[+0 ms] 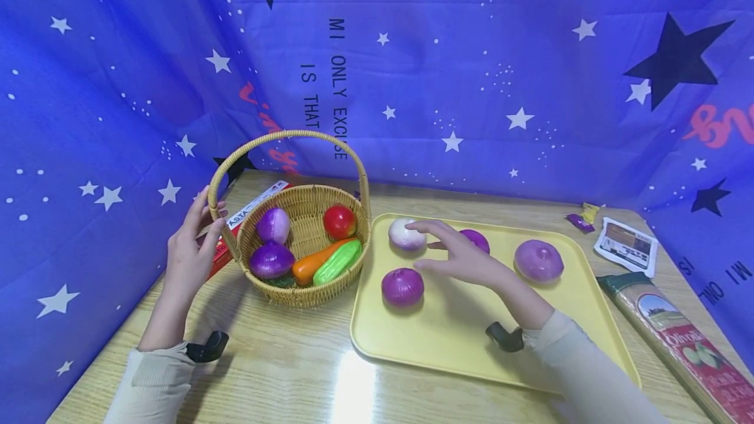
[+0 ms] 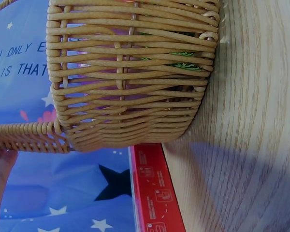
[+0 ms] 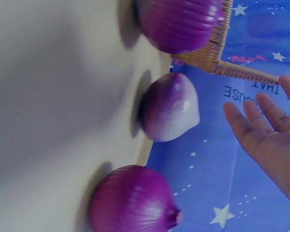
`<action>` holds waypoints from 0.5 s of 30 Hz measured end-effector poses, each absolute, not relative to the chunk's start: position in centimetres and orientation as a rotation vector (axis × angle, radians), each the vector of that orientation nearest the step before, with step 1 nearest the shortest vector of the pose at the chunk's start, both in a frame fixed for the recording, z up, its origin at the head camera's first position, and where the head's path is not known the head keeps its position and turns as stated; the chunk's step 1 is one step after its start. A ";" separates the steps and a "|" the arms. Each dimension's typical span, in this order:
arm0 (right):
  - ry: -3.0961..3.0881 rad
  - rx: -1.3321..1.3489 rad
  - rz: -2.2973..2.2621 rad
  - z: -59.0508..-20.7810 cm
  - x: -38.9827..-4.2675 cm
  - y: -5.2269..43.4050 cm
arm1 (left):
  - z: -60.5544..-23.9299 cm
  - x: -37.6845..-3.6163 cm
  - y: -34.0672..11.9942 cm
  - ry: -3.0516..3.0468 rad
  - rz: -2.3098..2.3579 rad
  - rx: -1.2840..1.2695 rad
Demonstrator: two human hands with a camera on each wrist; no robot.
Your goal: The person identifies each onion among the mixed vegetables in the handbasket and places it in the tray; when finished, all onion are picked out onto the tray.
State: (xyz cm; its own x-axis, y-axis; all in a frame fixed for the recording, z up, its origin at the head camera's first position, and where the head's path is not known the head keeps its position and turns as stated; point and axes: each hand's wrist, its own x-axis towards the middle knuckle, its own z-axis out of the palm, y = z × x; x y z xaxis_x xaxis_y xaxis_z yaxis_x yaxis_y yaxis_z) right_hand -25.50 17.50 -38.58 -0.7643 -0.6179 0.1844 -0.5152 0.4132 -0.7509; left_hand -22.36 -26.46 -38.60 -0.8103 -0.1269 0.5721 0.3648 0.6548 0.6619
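My left hand (image 1: 187,250) holds the left foot of the arched handle (image 1: 287,134) of a wicker basket (image 1: 306,296), fingertips showing past it. Inside lie two purple onions (image 1: 271,259), a red tomato (image 1: 340,222), an orange carrot (image 1: 309,269) and a green, long vegetable (image 1: 338,263). Over a yellow tray (image 1: 459,345) hovers my right hand (image 1: 462,255), its fingers loosely spread. Nearest its fingertips are a white-and-purple onion (image 3: 170,107) and a purple onion (image 1: 403,288). Another purple onion (image 1: 476,239) is partly hidden behind that hand; a larger, paler onion (image 1: 538,260) sits farther right.
A red box (image 2: 157,193) lies behind the basket's left side. Right of the tray are a long food package (image 1: 677,339), a white packet (image 1: 627,246) and small wrapped candies (image 1: 583,218). A blue star-patterned curtain (image 1: 471,84) closes off the back and sides.
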 end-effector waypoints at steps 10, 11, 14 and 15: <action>2.508 -0.939 -1.276 -35.9 -26.1 14.7 | -38.5 -22.3 -26.4 -2.239 -1.117 -0.209; 2.506 -0.917 -1.274 -35.6 -26.2 14.3 | -38.5 -22.4 -26.4 -2.237 -1.120 -0.212; 2.534 -0.935 -1.226 -34.8 -26.5 12.9 | -38.5 -22.4 -26.4 -2.240 -1.127 -0.208; 2.552 -0.969 -1.199 -34.6 -26.7 12.4 | -38.6 -22.4 -26.4 -2.240 -1.129 -0.208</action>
